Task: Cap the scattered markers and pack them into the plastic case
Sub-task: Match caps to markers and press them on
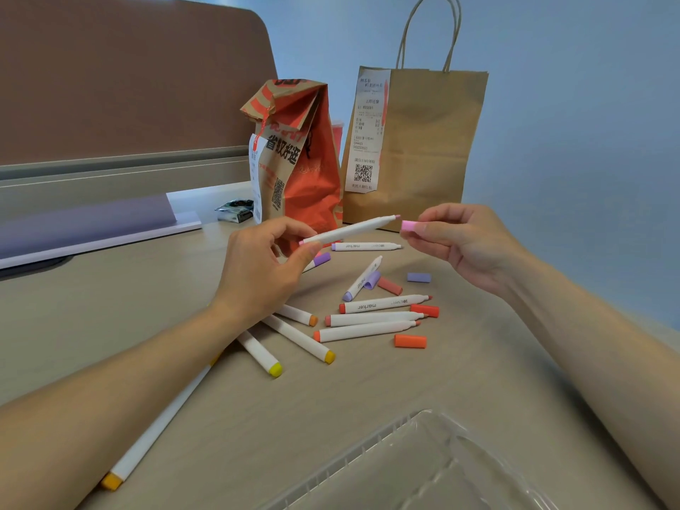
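Beige tabletop (478, 380) fills the head view, with two paper bags (423, 141) standing at the back. The left hand (257, 266) pinches a white marker (349, 230) near its back end and holds it up in the air. The marker lies sideways, and its pink tip points right and a bit up. The right hand (467, 241) pinches a pink cap (409, 226) just beside that tip, not touching it. A short push along the marker should join them. More markers (368, 331) and loose caps (410, 341) lie on the tabletop below the hands. The clear case (404, 465) sits close to the person, at the bottom edge, and no markers can be seen in it.
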Tool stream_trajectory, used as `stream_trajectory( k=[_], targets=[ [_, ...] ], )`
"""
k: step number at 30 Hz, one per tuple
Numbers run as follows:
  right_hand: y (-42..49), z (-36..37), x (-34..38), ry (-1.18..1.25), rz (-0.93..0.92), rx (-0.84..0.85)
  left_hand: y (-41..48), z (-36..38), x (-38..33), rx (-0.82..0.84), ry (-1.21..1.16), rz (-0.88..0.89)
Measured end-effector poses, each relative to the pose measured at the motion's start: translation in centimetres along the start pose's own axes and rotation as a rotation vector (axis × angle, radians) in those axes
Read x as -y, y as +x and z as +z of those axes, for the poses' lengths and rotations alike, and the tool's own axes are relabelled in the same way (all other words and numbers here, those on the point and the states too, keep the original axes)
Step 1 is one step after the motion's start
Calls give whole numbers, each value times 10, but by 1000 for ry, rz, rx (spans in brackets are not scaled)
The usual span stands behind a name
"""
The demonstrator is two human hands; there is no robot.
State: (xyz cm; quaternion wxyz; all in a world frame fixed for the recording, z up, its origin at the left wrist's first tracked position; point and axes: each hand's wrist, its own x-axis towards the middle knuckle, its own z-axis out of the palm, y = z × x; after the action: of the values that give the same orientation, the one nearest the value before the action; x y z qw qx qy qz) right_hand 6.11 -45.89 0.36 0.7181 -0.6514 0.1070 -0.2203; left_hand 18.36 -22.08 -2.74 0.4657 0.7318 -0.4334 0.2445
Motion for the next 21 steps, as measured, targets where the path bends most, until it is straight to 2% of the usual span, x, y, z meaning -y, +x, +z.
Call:
stream_trajectory(
  k=[3,6,12,16,21],
  targets=[
    [1,-1,-1,-8,20,48,0,0,0,-12,0,-9],
    [1,0,-3,-124,24,119,0,0,-1,-18,-2,-16],
    [-1,2,-4,-293,-68,121,0,-1,-1,-18,-15,-6],
    [-2,4,-2,-269,-45,122,0,-1,0,-17,-11,6],
    [-2,3,-1,-201,-115,37,0,0,1,2,-15,17]
  ],
)
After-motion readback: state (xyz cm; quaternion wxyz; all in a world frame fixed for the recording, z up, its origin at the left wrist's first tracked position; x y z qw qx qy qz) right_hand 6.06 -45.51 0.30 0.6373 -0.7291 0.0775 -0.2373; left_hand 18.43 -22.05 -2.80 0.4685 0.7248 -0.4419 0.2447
